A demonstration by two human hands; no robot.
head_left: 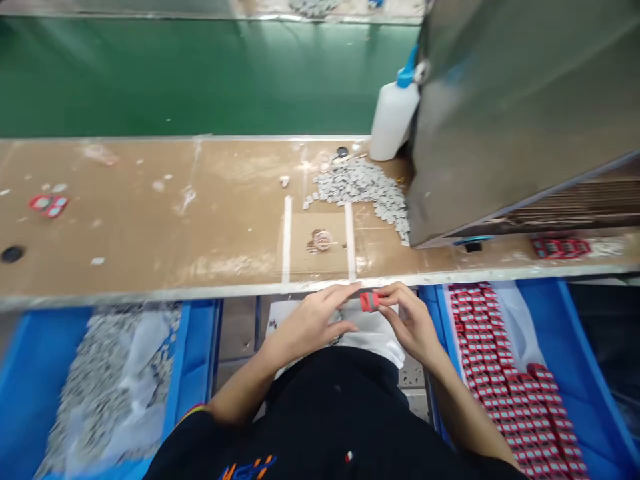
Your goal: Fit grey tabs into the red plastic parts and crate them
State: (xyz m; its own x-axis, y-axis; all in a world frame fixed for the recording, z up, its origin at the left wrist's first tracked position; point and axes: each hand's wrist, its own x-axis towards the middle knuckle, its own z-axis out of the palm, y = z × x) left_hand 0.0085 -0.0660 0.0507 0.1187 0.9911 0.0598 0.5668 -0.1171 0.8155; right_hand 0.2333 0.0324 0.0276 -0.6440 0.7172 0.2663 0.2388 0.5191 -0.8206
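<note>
Between the fingertips of my right hand (407, 320) is a small red plastic piece with a grey part (369, 302), held just in front of the bench edge. My left hand (320, 317) is close by on the left, its thumb and fingers apart and nothing between them. A gap separates it from the red piece. Both hands are above my lap. Ahead on the bench lies a loose heap of small grey pieces (360, 183), near a taped cardboard patch (305, 260) with a small clear round item (323, 240) on it.
A white bottle with a blue nozzle (393, 123) leans by a large metal panel (500, 113). Right of me, a blue bin (590, 360) holds rows of red pieces (505, 380); at left, another blue bin (30, 387) holds grey pieces (95, 373). Beyond runs a green belt (200, 80).
</note>
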